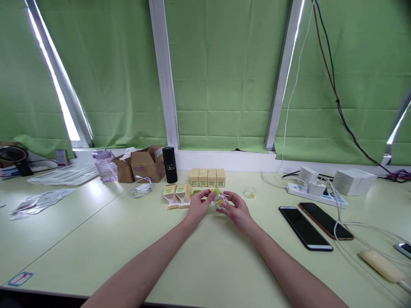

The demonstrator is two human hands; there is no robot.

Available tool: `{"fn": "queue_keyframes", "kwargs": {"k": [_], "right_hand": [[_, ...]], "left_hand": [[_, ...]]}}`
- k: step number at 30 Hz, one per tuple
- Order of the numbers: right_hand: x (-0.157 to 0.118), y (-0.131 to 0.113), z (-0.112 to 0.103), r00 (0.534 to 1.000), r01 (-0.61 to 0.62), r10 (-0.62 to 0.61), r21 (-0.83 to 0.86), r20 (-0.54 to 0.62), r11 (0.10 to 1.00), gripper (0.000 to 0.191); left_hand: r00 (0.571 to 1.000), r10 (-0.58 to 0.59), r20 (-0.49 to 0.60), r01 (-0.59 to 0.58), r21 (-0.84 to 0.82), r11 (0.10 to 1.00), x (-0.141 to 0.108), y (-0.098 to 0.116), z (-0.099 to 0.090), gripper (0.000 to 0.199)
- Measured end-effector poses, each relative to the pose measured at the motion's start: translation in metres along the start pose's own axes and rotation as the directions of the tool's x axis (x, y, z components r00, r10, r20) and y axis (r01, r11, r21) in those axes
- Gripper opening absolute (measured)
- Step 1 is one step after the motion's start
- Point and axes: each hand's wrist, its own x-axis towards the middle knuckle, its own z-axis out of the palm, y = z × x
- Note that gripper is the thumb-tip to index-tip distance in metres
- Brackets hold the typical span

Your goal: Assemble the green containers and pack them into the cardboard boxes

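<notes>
Between my two hands, above the middle of the table, is a small clear container (pixel 219 199) with green and yellow parts. My left hand (pixel 199 206) pinches its green part from the left. The fingers of my right hand (pixel 236 209) close round its right side. Just behind my hands stands a row of several small tan boxes (pixel 207 178) with green labels. Two more tan boxes (pixel 177 195), their flaps open, sit to the left of my left hand. A clear piece with a yellow spot (pixel 249 192) lies behind and right of my right hand.
At the back left stand a black cylinder (pixel 170 165), an open cardboard box (pixel 147 164), a purple bottle (pixel 105 166) and a coiled white cable (pixel 141 188). Right of my arms are two phones (pixel 305 228), a power strip (pixel 316 194), white boxes (pixel 353 182) and loose cables.
</notes>
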Motion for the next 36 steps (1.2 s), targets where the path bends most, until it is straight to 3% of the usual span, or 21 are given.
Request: {"fn": "queue_keyframes", "kwargs": {"k": [9, 36], "right_hand": [[0.0, 0.0009, -0.0002, 1.0, 0.0, 0.0, 0.003, 0.008, 1.0, 0.058], [-0.0032, 0.0003, -0.0021, 0.997, -0.011, 0.009, 0.024, 0.073, 1.0, 0.059]], "left_hand": [[1.0, 0.009, 0.026, -0.01, 0.038, 0.999, -0.0032, 0.0019, 0.001, 0.044], [0.999, -0.01, 0.047, 0.007, 0.065, 0.998, -0.0024, -0.0034, -0.0003, 0.053]]}}
